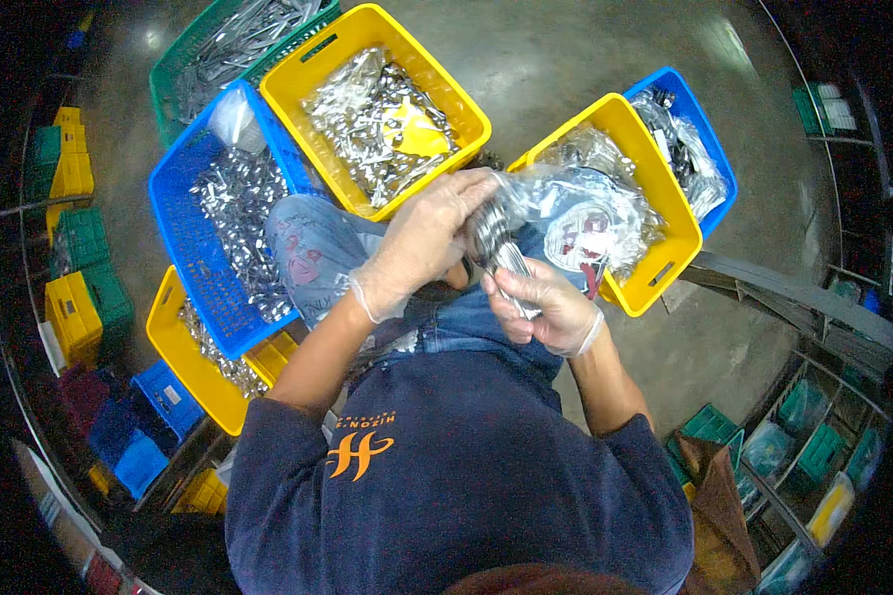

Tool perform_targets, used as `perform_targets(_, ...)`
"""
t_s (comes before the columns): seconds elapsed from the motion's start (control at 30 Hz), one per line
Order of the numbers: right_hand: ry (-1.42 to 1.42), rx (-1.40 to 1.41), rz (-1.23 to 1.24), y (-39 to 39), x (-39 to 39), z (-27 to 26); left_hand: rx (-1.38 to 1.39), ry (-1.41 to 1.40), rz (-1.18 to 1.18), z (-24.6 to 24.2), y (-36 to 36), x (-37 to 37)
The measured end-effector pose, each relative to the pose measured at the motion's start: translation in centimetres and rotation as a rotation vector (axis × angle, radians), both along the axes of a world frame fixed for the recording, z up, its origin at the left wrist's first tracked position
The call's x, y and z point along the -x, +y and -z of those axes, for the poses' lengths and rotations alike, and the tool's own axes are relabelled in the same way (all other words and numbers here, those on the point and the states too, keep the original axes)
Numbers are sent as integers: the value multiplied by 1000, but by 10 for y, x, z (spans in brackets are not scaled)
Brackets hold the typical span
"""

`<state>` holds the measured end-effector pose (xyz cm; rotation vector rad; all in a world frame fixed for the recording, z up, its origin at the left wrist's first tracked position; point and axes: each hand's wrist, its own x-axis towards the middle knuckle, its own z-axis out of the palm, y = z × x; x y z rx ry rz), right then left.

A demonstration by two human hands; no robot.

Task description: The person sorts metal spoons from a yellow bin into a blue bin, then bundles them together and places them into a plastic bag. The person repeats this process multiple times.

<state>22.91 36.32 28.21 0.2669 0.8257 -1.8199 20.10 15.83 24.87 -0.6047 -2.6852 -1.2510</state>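
Observation:
A bundle of metal cutlery (517, 269), its heads bunched together, lies between my hands above my lap. My right hand (543, 301), in a clear plastic glove, grips the handles. My left hand (424, 230), gloved too, is at the heads, its fingers at the edge of a clear plastic bag (543, 197); whether it grips the bag or the cutlery is hard to tell. The bag stretches right over my knee towards a yellow crate (644, 286) with clear plastic-wrapped items inside. Ahead of me stands another yellow crate (372, 22) of loose cutlery with a yellow piece on top.
On the left, a blue crate (171, 216) of cutlery overlaps a lower yellow crate (193, 387). A green crate (162, 82) with cutlery stands behind. At the right are a blue crate (725, 175) with plastic-wrapped items and a dark beam (789, 294). Shelving (781, 491) with crates lies further right.

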Motion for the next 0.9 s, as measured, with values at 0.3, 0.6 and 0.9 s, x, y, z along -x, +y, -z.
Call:
perform_targets(0.3, 20, -125, 147, -6, 12, 51, -43, -25, 296, -8, -1, -26)
perform_targets(0.6, 497, -333, 99, -22, 37, 43, -769, -359, 31, -11, 0, 8)
perform_targets(0.9, 1313, -641, 197, -77, 128, 129, -877, -564, 41, 9, -48, 81)
